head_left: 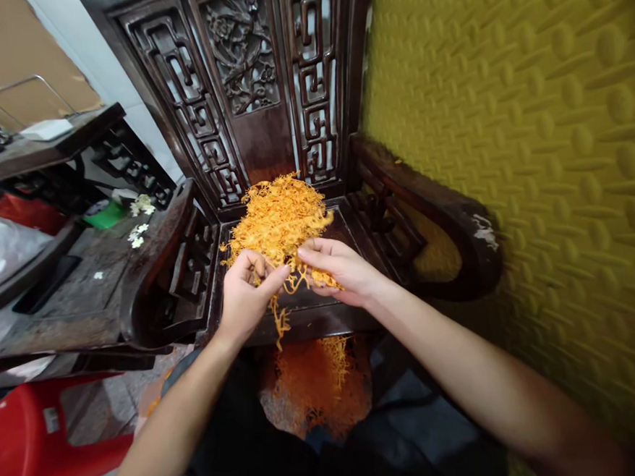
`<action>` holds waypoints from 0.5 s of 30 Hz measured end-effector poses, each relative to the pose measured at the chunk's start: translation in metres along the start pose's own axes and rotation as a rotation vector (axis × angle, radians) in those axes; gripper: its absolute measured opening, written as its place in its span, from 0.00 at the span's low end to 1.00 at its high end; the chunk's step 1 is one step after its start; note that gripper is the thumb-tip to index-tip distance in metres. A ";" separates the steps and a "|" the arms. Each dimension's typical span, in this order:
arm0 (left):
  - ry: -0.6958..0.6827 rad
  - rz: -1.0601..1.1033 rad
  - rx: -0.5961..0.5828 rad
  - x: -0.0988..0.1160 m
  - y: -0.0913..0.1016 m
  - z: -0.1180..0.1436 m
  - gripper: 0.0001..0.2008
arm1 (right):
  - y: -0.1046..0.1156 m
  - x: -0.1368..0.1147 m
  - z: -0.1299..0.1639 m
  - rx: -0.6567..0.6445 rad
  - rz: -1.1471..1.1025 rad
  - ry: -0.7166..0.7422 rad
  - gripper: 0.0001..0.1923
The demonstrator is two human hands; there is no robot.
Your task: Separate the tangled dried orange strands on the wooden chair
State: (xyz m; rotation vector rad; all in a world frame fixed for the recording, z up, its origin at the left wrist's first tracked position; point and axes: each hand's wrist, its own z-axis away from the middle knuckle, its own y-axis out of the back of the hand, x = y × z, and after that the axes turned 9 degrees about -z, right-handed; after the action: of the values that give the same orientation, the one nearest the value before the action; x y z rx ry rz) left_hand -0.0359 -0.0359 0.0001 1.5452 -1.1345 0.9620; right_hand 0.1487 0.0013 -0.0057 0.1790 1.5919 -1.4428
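A heap of thin, branching orange-yellow strands (277, 208) lies on the seat of a dark carved wooden chair (261, 137). I cannot tell what the strands are made of. At the front of the heap, my left hand (245, 294) has its fingers curled around some strands, and a piece dangles below it over the seat's front edge. Close beside it, my right hand (338, 269) pinches with thumb and fingers, and several strands lie across its palm. Loose strands span the small gap between both hands.
More orange strands (334, 364) hang and pile below the seat, between my legs. A red plastic stool (22, 447) stands at lower left. Another wooden chair (77, 305) holds a green container (103, 214) and white scraps. A yellow textured surface (533, 143) rises at right.
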 end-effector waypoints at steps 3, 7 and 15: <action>0.051 0.101 0.000 -0.004 -0.001 -0.005 0.18 | -0.002 0.000 0.002 0.031 0.020 0.074 0.23; 0.102 0.219 -0.066 -0.012 0.002 -0.011 0.26 | 0.000 0.000 0.003 0.096 0.153 0.204 0.17; 0.226 0.116 -0.311 -0.004 0.007 -0.015 0.22 | 0.005 0.001 0.003 0.138 0.668 0.533 0.12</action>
State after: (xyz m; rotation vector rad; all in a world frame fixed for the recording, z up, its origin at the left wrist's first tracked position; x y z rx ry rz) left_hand -0.0447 -0.0216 0.0016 1.1031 -1.1588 0.9592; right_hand 0.1533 -0.0003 -0.0094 1.1410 1.6085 -1.0065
